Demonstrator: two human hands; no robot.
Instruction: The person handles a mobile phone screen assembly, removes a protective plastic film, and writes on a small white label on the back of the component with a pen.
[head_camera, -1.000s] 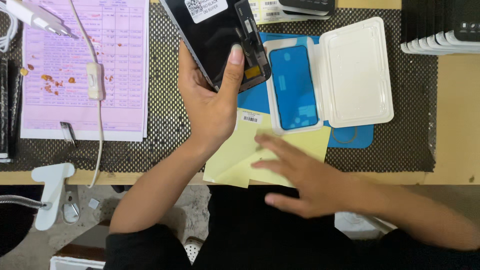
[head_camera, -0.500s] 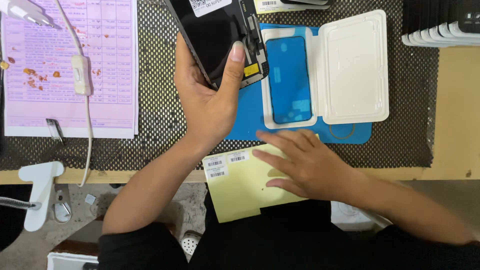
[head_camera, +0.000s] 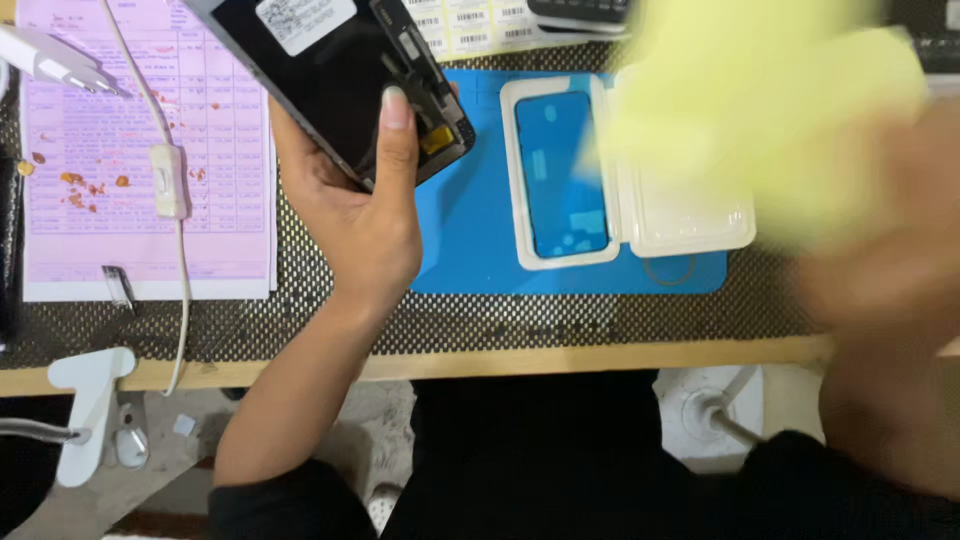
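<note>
Black perforated matting (head_camera: 600, 320) covers a wooden-edged workbench seen from above, and everything else lies on it or is held above it. Largest on the left is a pink printed form (head_camera: 90, 180), flat on the matting, with a white cord and inline switch (head_camera: 170, 180) trailing across it. At the centre lies a blue work mat (head_camera: 470, 250), and on it rests an open white plastic tray (head_camera: 560, 180), its left half framing a blue film sheet and its right half a clear lid.

Raised close to the camera on the right, a pale yellow sheet (head_camera: 760, 110) appears as a large blur that hides part of the tray. The right hand (head_camera: 890, 290) sits below it, equally smeared by motion; it seems to carry the sheet, but how its fingers are set cannot be told.

At upper centre, the left hand (head_camera: 350, 220) holds a dark phone screen panel (head_camera: 330, 80) tilted above the bench, over the gap between the form and the blue mat. The palm cradles the panel's lower edge while the thumb lies straight up across its dark back, pressing it against the fingers hidden beneath: a firm, closed pinch. A white sticker label sits near the panel's top.
</note>
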